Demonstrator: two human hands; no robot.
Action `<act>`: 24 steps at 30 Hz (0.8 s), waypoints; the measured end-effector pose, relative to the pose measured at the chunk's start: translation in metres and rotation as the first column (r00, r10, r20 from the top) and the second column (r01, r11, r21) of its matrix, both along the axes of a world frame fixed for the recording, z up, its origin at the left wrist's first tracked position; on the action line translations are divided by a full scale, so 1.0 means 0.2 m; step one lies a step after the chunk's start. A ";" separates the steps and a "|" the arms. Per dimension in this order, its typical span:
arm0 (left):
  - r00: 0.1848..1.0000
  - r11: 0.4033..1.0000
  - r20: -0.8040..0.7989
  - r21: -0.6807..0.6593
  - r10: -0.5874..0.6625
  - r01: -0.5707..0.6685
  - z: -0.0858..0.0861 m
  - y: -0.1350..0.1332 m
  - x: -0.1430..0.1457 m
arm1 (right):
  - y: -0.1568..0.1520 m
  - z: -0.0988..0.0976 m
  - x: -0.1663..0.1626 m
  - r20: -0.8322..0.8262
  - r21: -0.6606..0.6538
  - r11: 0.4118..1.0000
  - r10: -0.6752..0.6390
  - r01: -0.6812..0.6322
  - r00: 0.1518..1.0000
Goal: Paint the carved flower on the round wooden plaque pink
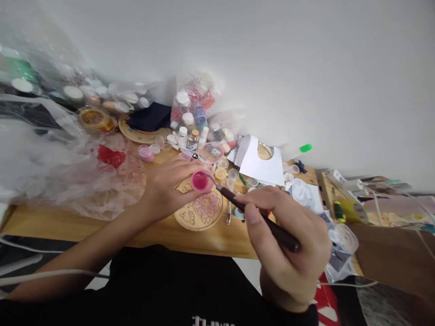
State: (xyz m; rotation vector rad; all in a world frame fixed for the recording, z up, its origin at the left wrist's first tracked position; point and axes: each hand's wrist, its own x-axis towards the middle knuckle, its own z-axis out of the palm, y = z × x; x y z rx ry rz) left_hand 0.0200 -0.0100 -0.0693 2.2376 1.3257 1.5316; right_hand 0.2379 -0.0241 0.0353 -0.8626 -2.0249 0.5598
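Note:
My left hand (168, 183) grips a small clear cup (201, 182) with bright pink contents, tilted toward me. Between the fingers and thumb of my right hand (288, 240) is a dark-handled tool (277, 232) with a thin, bent metal tip. That tip reaches over the cup's rim into the pink; its exact shape is too small to tell. Below the cup lies a round wooden board (200, 222) with a flower design, its petals partly pink. The cup and my left fingers hide the board's upper part.
Small cups (220, 174) and bottles (192, 140) stand behind the board. A pen-like item (229, 213) lies beside it. Plastic bags (68, 176) cover the table's left side. White paper (260, 170) lies right of the cups, and a cardboard box (387, 249) stands far right.

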 end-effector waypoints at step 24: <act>1.000 0.999 -0.003 -0.033 0.005 -0.005 -0.05 0.00 -0.01 | 0.03 -0.01 0.01 0.104 -0.032 0.997 0.068 -0.065 0.992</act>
